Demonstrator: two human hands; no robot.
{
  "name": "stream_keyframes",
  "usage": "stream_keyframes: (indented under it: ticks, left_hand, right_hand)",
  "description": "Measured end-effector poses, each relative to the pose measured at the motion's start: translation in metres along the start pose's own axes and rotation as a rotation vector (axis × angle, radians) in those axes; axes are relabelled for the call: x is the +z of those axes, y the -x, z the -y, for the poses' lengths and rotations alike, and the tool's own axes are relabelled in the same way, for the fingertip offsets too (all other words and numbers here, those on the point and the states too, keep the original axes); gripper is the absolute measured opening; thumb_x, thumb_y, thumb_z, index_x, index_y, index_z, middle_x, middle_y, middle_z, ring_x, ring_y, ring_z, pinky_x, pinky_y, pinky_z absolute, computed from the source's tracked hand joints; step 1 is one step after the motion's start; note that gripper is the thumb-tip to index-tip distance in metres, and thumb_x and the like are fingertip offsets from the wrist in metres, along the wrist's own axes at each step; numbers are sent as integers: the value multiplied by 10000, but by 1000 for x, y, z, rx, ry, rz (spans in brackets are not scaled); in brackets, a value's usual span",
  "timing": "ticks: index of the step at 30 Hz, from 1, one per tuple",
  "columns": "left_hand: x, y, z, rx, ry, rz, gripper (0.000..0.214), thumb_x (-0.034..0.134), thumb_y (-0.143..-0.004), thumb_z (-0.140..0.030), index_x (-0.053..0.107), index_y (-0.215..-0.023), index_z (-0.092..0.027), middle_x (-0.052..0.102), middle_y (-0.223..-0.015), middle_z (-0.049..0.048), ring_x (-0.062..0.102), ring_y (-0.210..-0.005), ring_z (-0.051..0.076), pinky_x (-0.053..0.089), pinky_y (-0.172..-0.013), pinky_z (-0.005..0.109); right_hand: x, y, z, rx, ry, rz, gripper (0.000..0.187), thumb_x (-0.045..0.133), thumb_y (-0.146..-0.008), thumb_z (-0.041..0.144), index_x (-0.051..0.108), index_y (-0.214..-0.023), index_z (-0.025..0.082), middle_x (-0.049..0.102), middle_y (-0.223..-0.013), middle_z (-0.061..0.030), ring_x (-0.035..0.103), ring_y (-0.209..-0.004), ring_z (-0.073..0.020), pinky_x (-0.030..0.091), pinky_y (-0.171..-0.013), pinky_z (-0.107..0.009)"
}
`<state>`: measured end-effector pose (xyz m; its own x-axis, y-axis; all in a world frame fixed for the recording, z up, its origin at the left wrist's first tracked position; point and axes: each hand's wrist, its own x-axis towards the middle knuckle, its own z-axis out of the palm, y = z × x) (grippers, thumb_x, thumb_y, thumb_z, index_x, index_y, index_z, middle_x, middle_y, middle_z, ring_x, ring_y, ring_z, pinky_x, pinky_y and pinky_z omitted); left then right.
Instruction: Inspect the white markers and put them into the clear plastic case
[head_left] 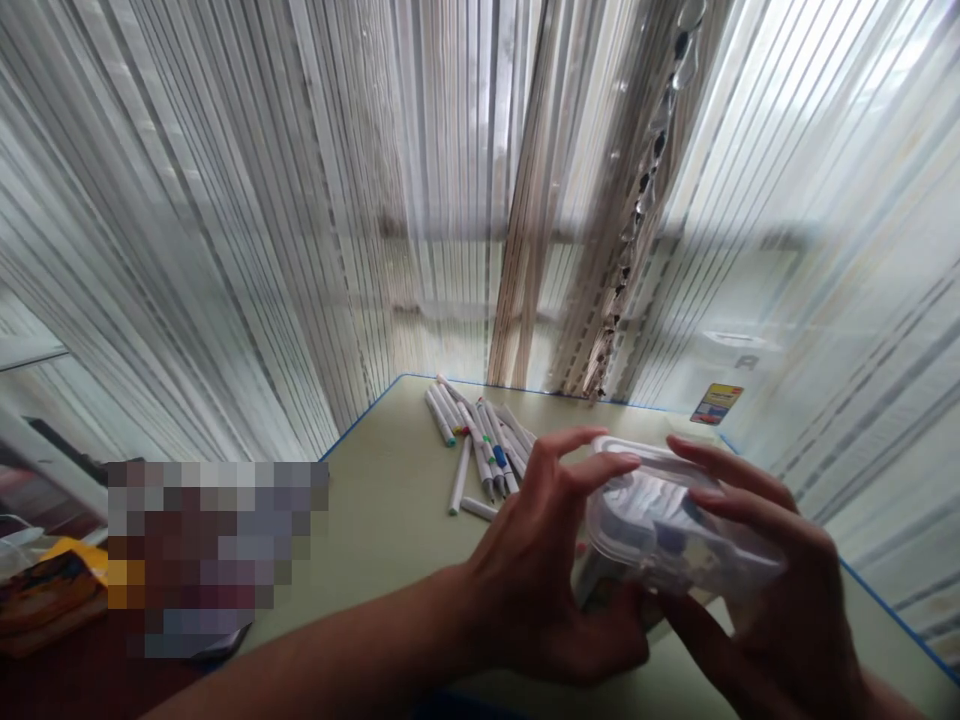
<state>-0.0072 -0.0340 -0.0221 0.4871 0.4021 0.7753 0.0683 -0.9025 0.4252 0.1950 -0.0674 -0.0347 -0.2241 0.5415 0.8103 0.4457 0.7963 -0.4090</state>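
Note:
Both hands hold a clear plastic box point(667, 525) with a lid, tilted above the pale green table point(382, 530). My left hand point(547, 570) grips its left side, fingers curled over the lid's edge and thumb beneath. My right hand point(757, 590) clasps the right side, fingers lying across the top. Markers show dimly through the box wall. Beyond the hands, a loose pile of several white markers point(480, 440) with coloured caps lies on the table.
Striped sheer curtains point(300, 220) hang close behind the table and along its right, blue-trimmed edge. A small yellow and red card point(716, 403) lies at the far right corner. At the left are a blurred patch and an orange packet point(45, 590).

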Motion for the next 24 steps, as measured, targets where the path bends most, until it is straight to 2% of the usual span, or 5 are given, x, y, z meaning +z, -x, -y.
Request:
stream_keyframes:
  ticks: [8,13,17,24]
  left_hand:
    - [-3,0,4,41,-71,-6,824,676,-702,-165,282,-1424,-209,371,-1400,180,332,-1352,372,441,-1023,521]
    - [-2,0,3,14,-57,-16,773,670,-715,-155,327,-1404,-222,378,-1398,175,345,-1343,361,420,-1033,521]
    - [-1,-1,1,-28,-32,-13,800,653,-676,-111,334,-1399,-235,366,-1410,163,318,-1358,369,413,-1039,528]
    - [5,0,-1,-51,-7,-16,811,610,-694,-74,265,-1412,-229,347,-1392,148,345,-1342,336,455,-998,435]
  right_hand:
    - [-1,-4,2,-69,60,31,808,644,-654,31,356,-1373,261,341,-1496,-127,320,-1383,-414,333,-1078,-600]
    - [-5,-7,3,-93,102,57,842,708,-621,129,352,-1378,223,357,-1470,-155,330,-1372,-435,324,-1099,-606]
    - [-7,-9,4,-80,109,72,853,652,-597,89,343,-1378,240,357,-1477,-141,333,-1374,-429,308,-1105,-622]
    - [-5,-9,5,-66,98,67,826,614,-631,68,335,-1389,243,342,-1496,-128,328,-1389,-400,295,-1121,-603]
